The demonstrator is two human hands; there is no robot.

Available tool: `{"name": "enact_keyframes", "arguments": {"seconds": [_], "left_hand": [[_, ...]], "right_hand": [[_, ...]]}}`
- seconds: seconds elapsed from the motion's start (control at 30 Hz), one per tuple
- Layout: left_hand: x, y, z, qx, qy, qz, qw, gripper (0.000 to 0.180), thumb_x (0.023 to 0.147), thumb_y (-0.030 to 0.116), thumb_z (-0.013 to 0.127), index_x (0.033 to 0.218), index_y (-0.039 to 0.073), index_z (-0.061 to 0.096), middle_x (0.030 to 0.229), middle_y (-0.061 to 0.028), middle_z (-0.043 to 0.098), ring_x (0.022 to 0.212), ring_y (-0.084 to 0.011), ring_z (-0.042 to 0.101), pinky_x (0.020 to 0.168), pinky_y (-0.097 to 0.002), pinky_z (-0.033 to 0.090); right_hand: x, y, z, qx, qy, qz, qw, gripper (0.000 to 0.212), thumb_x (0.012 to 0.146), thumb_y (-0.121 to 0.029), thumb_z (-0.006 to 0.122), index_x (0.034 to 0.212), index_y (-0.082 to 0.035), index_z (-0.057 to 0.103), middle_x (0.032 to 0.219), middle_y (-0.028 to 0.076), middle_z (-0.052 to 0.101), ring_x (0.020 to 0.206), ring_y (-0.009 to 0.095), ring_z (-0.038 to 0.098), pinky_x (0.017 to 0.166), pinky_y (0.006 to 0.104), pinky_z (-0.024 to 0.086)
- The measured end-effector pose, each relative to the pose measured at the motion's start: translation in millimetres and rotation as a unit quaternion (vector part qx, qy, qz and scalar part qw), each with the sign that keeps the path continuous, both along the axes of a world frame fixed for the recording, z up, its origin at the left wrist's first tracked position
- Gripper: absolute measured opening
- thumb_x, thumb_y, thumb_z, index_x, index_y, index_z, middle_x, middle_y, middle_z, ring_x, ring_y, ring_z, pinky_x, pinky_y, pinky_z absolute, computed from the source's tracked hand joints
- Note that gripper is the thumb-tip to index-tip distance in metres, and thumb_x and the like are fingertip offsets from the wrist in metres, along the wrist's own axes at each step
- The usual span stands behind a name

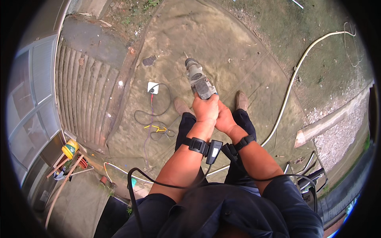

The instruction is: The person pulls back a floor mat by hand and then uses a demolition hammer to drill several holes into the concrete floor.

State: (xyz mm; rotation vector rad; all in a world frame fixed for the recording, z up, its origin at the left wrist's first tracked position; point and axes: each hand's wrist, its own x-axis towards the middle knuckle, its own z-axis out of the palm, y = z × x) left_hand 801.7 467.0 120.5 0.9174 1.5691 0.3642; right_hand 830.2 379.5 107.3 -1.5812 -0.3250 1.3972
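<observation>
A grey, dusty hammer drill (201,82) points away from me, its thin bit (185,54) at the far end, over the ground cloth. My left hand (205,109) is closed round the rear of the drill. Pressed against it from the right, my right hand (225,118) is closed there too; its fingers are partly hidden, and the handle lies out of sight under both hands. Black straps with small boxes sit on both wrists, with black cables running from them.
A white socket block (152,88) with a looping dark cord lies left of my shoes (241,100). Beyond it is a dark flat stone (149,60). A pale hose (291,83) curves along the right. Ridged concrete (85,83) and a glazed frame (35,87) stand at left.
</observation>
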Motion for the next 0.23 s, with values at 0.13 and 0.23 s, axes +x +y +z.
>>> {"name": "enact_keyframes", "arguments": {"seconds": [0.13,0.23], "left_hand": [[6.3,-5.9,-1.2,0.005,0.03,-0.098,0.995,0.037,0.078,0.005,0.071,0.113,-0.001,0.06,0.103,-0.0094,0.067,0.092,-0.0182,0.065,0.082,-0.0317,0.051],[6.7,-7.0,-0.2,0.007,0.059,-0.19,0.98,0.042,0.078,0.016,0.073,0.114,-0.002,0.059,0.103,-0.0174,0.071,0.096,-0.028,0.069,0.086,-0.0374,0.052]], "right_hand": [[4.1,-16.2,-17.2,0.03,0.034,-0.019,0.999,0.057,0.079,-0.011,0.079,0.129,-0.011,0.054,0.108,0.004,0.068,0.098,0.012,0.062,0.086,0.03,0.05],[24.7,-26.5,-30.7,0.044,0.2,-0.062,0.977,0.062,0.079,-0.012,0.081,0.134,-0.013,0.05,0.122,0.006,0.066,0.116,0.018,0.059,0.101,0.0363,0.047]]}}
